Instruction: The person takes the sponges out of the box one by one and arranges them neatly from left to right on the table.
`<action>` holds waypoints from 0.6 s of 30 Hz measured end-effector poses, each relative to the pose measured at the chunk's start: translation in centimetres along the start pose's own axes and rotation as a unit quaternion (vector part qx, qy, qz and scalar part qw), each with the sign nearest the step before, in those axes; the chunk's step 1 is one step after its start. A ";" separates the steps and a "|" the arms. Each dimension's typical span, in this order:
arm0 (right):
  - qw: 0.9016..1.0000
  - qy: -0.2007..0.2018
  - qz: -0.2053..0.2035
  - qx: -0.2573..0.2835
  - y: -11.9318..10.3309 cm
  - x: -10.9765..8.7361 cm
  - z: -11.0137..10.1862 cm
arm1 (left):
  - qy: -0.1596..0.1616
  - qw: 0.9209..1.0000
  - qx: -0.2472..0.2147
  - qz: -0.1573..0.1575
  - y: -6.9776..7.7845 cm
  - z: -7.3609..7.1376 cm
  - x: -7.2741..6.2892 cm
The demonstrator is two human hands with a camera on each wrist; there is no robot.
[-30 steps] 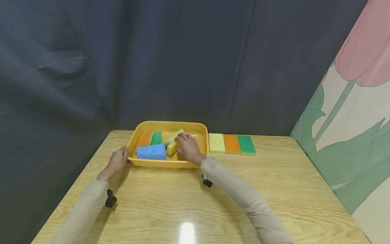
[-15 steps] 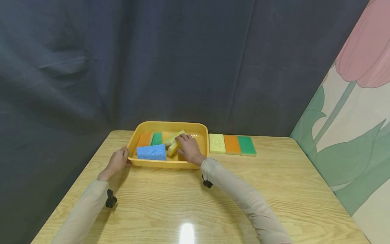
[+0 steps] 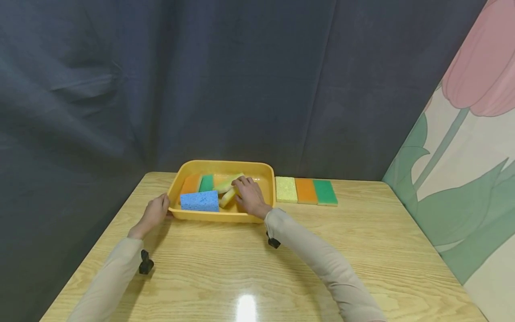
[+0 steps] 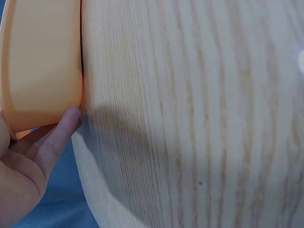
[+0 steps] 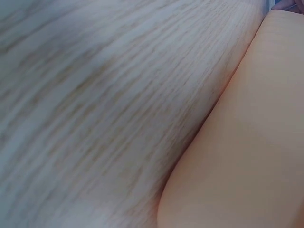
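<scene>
A yellow plastic bin [image 3: 217, 216] stands on the wooden table. My left hand [image 3: 156, 209] grips its front left corner; in the left wrist view the fingers [image 4: 56, 142] lie along the bin's outer end. Inside the bin, my right hand [image 3: 250, 196] holds a yellow sponge [image 3: 228, 197] standing on edge, its right part hidden by the fingers. Just behind leans a second pale yellow sponge [image 3: 226, 183]. A blue sponge [image 3: 200, 201] stands at the front left, with an orange sponge [image 3: 190, 184] and a green sponge [image 3: 207, 183] behind it.
Right of the bin, a yellow sponge [image 3: 286, 189], an orange sponge [image 3: 306, 191] and a green sponge [image 3: 325, 192] lie flat side by side in a row. A dark curtain [image 3: 249, 80] hangs along the table's back edge. A flower-painted wall [image 3: 462, 192] borders the right side.
The yellow sponge in my right hand has tipped, showing less of its broad face than a second ago. My left hand has stayed at the bin's corner.
</scene>
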State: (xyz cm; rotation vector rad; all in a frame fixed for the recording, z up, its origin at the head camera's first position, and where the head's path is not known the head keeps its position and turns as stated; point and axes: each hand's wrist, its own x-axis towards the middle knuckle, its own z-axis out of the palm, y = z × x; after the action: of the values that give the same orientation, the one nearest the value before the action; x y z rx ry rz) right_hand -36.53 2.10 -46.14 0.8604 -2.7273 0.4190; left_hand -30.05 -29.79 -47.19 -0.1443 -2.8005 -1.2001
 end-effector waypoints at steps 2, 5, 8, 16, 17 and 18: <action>1.000 0.005 -0.001 0.003 0.0 -0.1 0.0 | 0.000 1.000 0.002 -0.001 0.0 0.0 0.0; 1.000 0.010 -0.003 0.005 0.0 -0.2 -0.1 | 0.001 1.000 0.006 0.001 0.1 0.0 -0.1; 1.000 0.017 -0.007 0.005 0.0 -0.2 -0.2 | 0.002 1.000 0.007 0.005 0.2 0.0 -0.1; 1.000 0.011 -0.013 -0.007 0.0 -0.2 -0.2 | -0.003 1.000 0.004 0.001 0.2 0.0 0.0; 1.000 0.008 -0.013 -0.009 0.1 -0.2 -0.2 | -0.003 1.000 0.006 0.000 0.2 0.0 0.0; 1.000 0.007 -0.014 -0.011 0.1 -0.2 -0.2 | -0.004 1.000 0.008 0.000 0.3 0.0 0.0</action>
State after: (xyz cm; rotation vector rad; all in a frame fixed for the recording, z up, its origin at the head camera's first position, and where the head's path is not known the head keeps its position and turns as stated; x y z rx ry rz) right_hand -36.41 2.30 -46.06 0.8853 -2.6997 0.3882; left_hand -29.97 -29.62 -46.97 -0.1469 -2.8164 -1.1782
